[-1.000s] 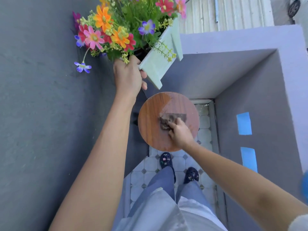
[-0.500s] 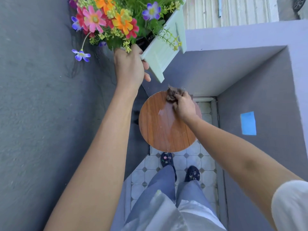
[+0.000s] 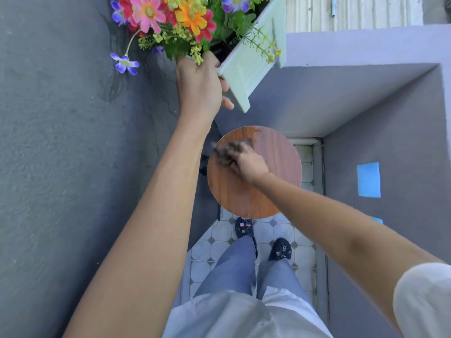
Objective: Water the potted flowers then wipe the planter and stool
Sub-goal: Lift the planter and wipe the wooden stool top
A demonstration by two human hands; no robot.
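Observation:
My left hand (image 3: pixel 199 89) grips the pale green planter (image 3: pixel 246 67) by its near corner and holds it tilted in the air above the stool. Bright pink, orange, red and purple flowers (image 3: pixel 170 15) fill the planter. Below it stands a round wooden stool (image 3: pixel 275 167) with a wet sheen on its top. My right hand (image 3: pixel 247 163) presses a dark grey cloth (image 3: pixel 225 152), blurred by motion, onto the stool's upper left part.
A rough grey wall (image 3: pixel 61 142) fills the left side. A lilac ledge (image 3: pixel 366 50) and wall with blue tape patches (image 3: pixel 368 179) enclose the right. My feet in dark clogs (image 3: pixel 244 228) stand on a tiled floor (image 3: pixel 268 232) just before the stool.
My right hand has swept the cloth from the stool's far edge to its upper left part. The planter stays lifted in my left hand.

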